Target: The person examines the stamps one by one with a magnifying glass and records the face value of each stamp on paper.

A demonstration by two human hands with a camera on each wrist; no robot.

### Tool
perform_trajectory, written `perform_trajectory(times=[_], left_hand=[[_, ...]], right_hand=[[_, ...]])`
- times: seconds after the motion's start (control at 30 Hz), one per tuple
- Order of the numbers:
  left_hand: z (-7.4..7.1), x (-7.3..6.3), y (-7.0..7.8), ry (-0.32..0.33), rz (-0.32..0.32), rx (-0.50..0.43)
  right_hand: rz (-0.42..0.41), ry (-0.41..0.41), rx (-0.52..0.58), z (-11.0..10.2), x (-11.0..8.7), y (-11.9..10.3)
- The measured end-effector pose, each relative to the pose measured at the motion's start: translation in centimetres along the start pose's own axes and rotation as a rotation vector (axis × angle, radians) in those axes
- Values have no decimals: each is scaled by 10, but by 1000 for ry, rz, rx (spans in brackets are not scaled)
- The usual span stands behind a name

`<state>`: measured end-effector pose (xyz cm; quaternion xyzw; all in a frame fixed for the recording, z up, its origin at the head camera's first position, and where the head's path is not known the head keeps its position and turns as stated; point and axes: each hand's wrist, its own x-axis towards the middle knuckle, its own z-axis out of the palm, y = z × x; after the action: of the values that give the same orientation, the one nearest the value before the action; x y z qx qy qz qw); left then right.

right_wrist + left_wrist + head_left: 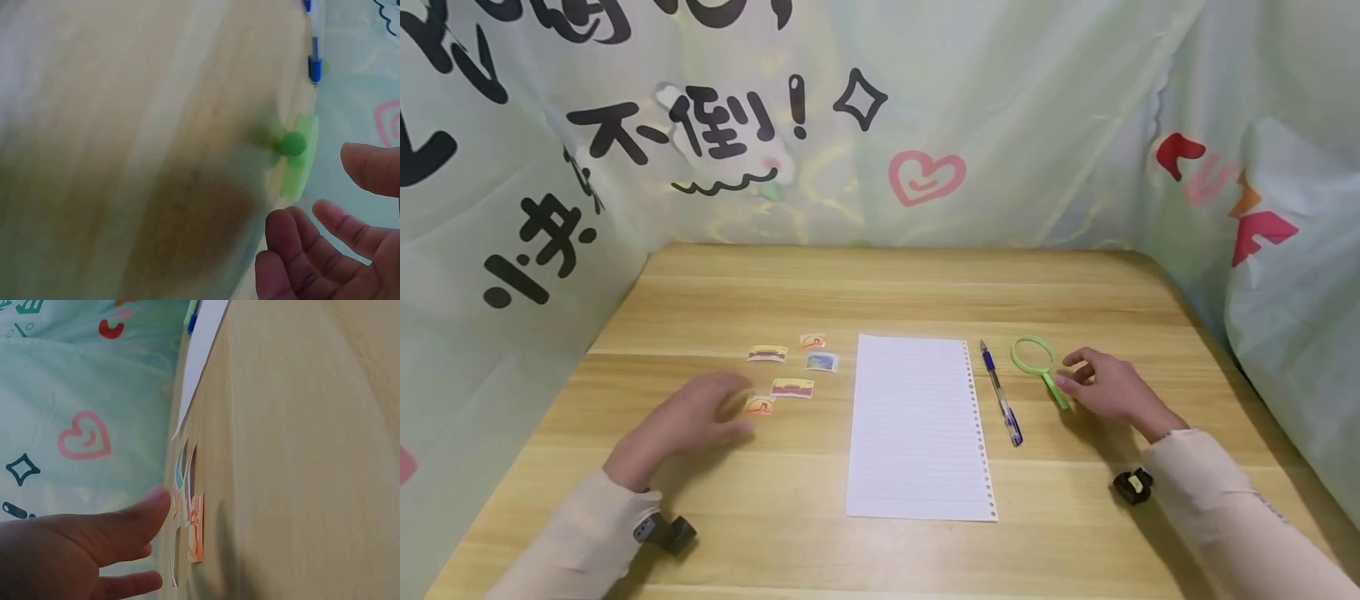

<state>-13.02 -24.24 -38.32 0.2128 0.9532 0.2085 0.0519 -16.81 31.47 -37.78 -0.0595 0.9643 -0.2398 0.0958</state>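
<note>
Beside a loose group of several small stamps, my left hand (700, 414) is held over the table with relaxed fingers and nothing in them. Nearest to it are an orange stamp (760, 405) and a red and yellow stamp (792, 388). The left wrist view shows some stamps with bent-up edges, past the thumb (134, 528). My right hand (1112, 387) hovers by the handle of a green magnifying glass (1062, 396), its fingers gently bent. In the right wrist view a gap shows between thumb and fingers, with the green handle end (291, 144) beyond them.
A lined sheet of paper (917, 425) with punched holes lies mid-table. Between it and the magnifying glass is a blue-capped pen (1000, 396). The wooden table (880, 292) meets a printed cloth (1037, 125) at the back and sides. Each wrist bears a small black camera (1133, 486).
</note>
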Motion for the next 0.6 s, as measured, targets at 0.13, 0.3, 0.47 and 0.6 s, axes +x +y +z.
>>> perform_trajectory(times=[0.13, 0.3, 0.47, 0.6], left_hand=[[2, 6, -3, 12, -7, 2], [3, 12, -6, 10, 9, 17], [5, 15, -8, -15, 23, 36], [8, 15, -10, -25, 24, 60]], right_hand=[[2, -28, 5, 0, 3, 2], [0, -73, -1, 0, 7, 3], [-4, -104, -6, 1, 12, 4], [-12, -113, -5, 3, 16, 3]])
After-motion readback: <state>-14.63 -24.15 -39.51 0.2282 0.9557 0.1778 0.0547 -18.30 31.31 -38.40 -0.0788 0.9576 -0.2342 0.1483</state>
